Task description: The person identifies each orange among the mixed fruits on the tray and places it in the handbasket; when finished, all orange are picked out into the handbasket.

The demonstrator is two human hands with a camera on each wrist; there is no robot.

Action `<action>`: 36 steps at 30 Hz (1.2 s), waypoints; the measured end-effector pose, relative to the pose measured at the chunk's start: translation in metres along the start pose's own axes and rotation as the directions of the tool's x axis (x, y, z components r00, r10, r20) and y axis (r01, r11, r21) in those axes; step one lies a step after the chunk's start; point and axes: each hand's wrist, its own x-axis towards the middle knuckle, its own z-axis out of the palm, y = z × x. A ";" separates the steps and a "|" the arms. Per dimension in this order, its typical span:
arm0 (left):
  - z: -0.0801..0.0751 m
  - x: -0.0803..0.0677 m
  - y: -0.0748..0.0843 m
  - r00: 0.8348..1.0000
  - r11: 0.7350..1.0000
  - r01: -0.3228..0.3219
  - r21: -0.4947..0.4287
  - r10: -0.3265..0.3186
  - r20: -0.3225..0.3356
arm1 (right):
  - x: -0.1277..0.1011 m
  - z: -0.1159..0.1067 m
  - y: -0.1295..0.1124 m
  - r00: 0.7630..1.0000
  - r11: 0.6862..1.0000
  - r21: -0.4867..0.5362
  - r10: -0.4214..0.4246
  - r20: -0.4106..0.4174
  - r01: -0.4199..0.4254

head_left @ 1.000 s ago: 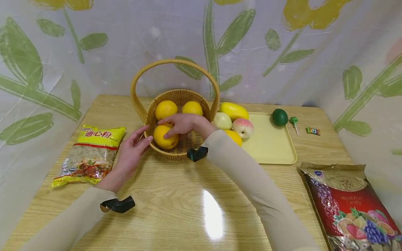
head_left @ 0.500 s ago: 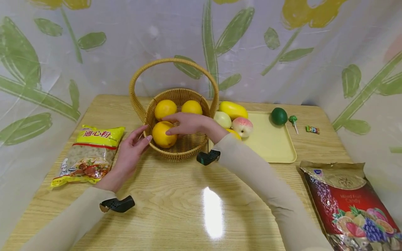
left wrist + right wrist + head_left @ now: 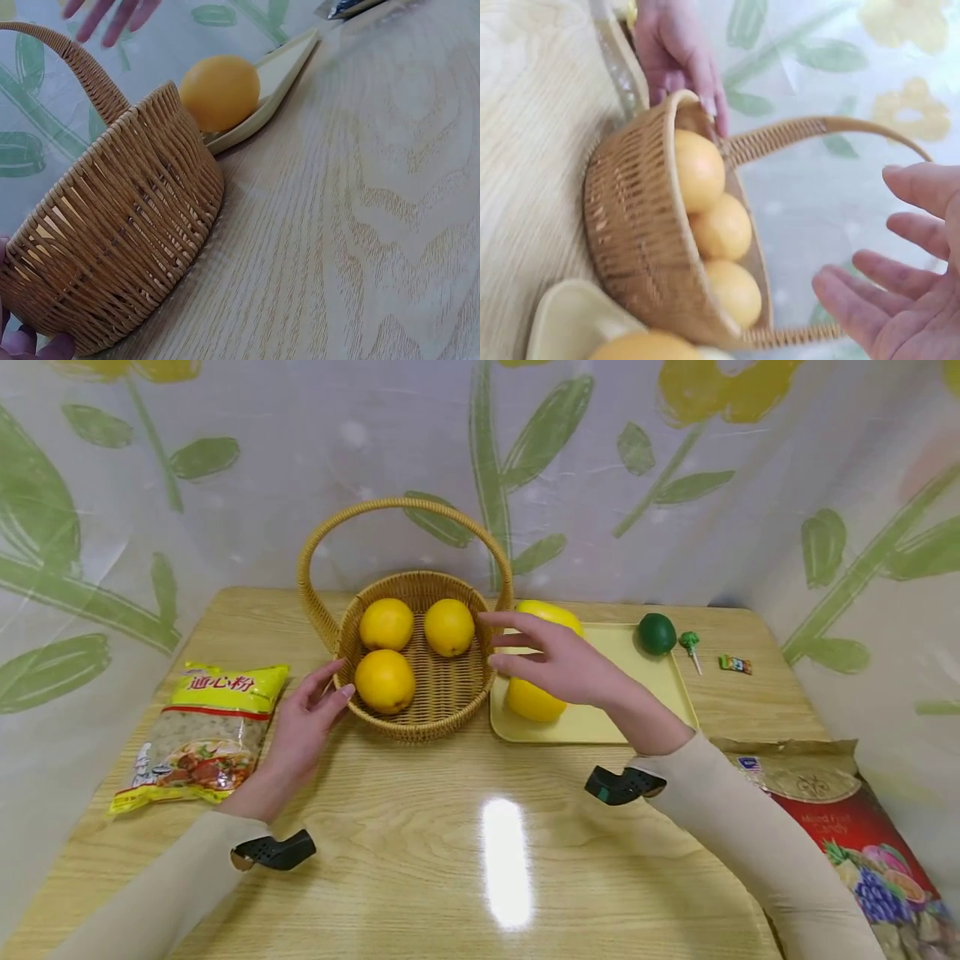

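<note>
A wicker basket [image 3: 442,710] with a tall handle holds three oranges [image 3: 385,681]. My left hand [image 3: 333,681] rests against its left rim with straight fingers, seen again in the right wrist view as the left hand [image 3: 679,52] on the basket [image 3: 630,225]. My right hand [image 3: 517,647] hovers open and empty over the yellow tray [image 3: 645,693], just right of the basket. Under it lies another orange [image 3: 531,702], and behind it a yellow mango [image 3: 555,612]. The left wrist view shows the basket wall [image 3: 120,247], that orange [image 3: 220,91] and the tray [image 3: 289,60].
A pasta bag [image 3: 198,735] lies left of the basket. A red candy bag [image 3: 855,843] lies at the right front. A lime [image 3: 656,633], a green lollipop [image 3: 688,643] and a small sweet [image 3: 735,664] sit at the back right. A flowered curtain surrounds the table.
My right hand has let go of the front orange in the basket and moved right, over the tray. The left hand has stayed at the basket's rim.
</note>
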 end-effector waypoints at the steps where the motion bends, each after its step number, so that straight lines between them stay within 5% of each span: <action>1: 0.000 0.000 0.000 1.000 1.000 0.000 0.001 0.000 0.000 | -0.008 -0.004 0.002 0.999 1.000 0.016 0.022 -0.028 -0.021; 5: 0.001 0.000 0.001 1.000 1.000 0.002 -0.004 -0.002 -0.004 | -0.038 -0.014 0.015 0.988 0.994 0.062 0.102 -0.116 -0.095; 15: 0.001 -0.002 0.001 1.000 1.000 0.020 -0.015 -0.020 0.007 | -0.083 -0.013 0.064 0.971 0.977 0.144 0.179 -0.160 -0.157; 36: 0.001 -0.001 0.003 1.000 0.999 0.017 -0.040 -0.016 0.006 | -0.081 0.002 0.099 0.970 0.952 0.240 0.219 -0.100 -0.190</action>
